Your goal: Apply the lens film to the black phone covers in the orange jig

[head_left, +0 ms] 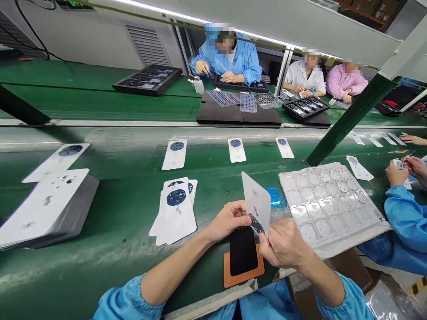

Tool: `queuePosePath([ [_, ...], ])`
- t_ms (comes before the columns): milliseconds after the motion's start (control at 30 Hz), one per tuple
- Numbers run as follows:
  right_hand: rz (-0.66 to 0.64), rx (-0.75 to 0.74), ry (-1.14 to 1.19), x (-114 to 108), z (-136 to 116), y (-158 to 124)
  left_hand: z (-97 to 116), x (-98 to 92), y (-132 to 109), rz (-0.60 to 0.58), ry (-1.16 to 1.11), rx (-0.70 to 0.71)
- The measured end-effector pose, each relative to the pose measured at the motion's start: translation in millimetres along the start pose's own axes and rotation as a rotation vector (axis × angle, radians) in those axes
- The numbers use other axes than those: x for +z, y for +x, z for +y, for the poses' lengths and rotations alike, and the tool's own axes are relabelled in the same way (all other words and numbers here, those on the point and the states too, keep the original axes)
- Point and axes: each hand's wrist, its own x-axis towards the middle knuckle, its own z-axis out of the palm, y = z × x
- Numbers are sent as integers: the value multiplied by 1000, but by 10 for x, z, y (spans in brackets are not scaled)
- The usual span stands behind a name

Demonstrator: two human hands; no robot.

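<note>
A white phone back cover (256, 195) with a dark round camera plate stands tilted between my hands above the bench. My left hand (233, 218) pinches its left edge beside the camera plate. Closed round the lower right edge, my right hand (287, 242) has its thumb close to the plate. Below them lies a black pad (244, 253) on an orange base (228, 271). To the left, several loose back covers (176, 215) overlap in a small pile. A clear blister tray (328, 206), with round plates in some pockets, is just right of my right hand.
A tall stack of back covers (43, 209) stands at left. Single covers (174, 155) lie along the green belt. A blue wrapper (277, 198) is beside the tray. A slanted green post (350, 120) rises at right. Co-workers sit opposite; a co-worker's hands (398, 171) work at right.
</note>
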Motion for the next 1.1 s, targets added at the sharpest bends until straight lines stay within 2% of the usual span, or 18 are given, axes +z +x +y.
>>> queuePosePath([
  [300,-35,39,16,-74,14,18,-9,-1,-14,46,14,-6],
  [433,-15,58,62,-79,5,0,74,52,-33,60,72,32],
  [500,-4,108,124,-64,17,-28,160,115,-74,92,158,96],
  [600,-66,213,298,-7,50,-77,288,262,-170,141,422,281],
  [700,-120,215,520,76,87,-107,350,421,-256,142,658,473],
  [800,-123,208,632,140,110,-121,363,522,-294,122,750,594],
  [1000,-143,246,712,139,122,-140,375,537,-295,113,806,650],
  [1100,-57,316,722,144,96,-125,348,520,-290,164,807,649],
])
